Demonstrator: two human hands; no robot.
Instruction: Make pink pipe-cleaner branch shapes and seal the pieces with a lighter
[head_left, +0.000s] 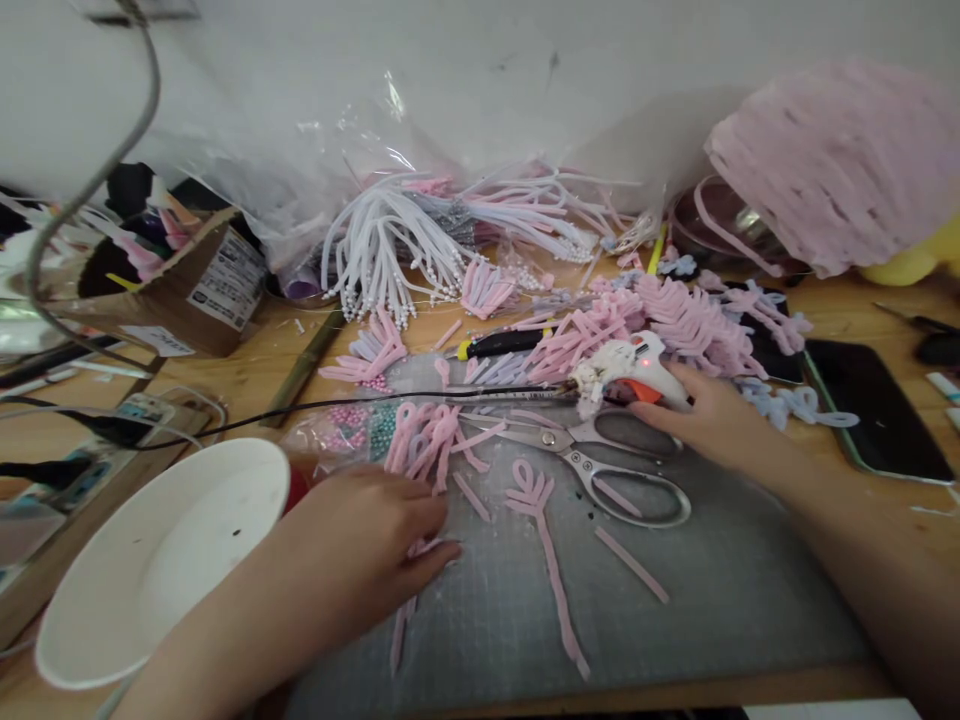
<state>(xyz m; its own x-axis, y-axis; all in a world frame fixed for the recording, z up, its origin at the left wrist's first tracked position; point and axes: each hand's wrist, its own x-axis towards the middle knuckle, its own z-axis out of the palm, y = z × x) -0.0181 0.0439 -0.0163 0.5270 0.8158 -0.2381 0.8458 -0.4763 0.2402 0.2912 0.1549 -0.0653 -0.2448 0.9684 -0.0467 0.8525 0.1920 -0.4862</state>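
My right hand (pixel 694 410) is closed around a white hot glue gun (pixel 637 365) with an orange trigger, its nozzle end crusted with glue and pointing left. Over the left part of the grey cutting mat (pixel 712 600), my left hand (pixel 382 540) has its fingers curled on a pink pipe-cleaner stem (pixel 401 635), mostly hidden beneath the hand. Between the hands a pink pipe-cleaner sprig (pixel 551 560) lies flat, with a loop and short side pieces at its top. Silver scissors (pixel 570 440) lie just below the glue gun. A bunch of looped pink pieces (pixel 424 440) is beyond my left hand.
A white bowl (pixel 150 560) stands tilted at left, beside a power strip (pixel 97 470). Behind are a cardboard box (pixel 217 290), white bead-tipped stems (pixel 397 240) and piled pink pieces (pixel 690 320). A phone (pixel 877 410) lies right. A black cord (pixel 337 402) crosses the mat.
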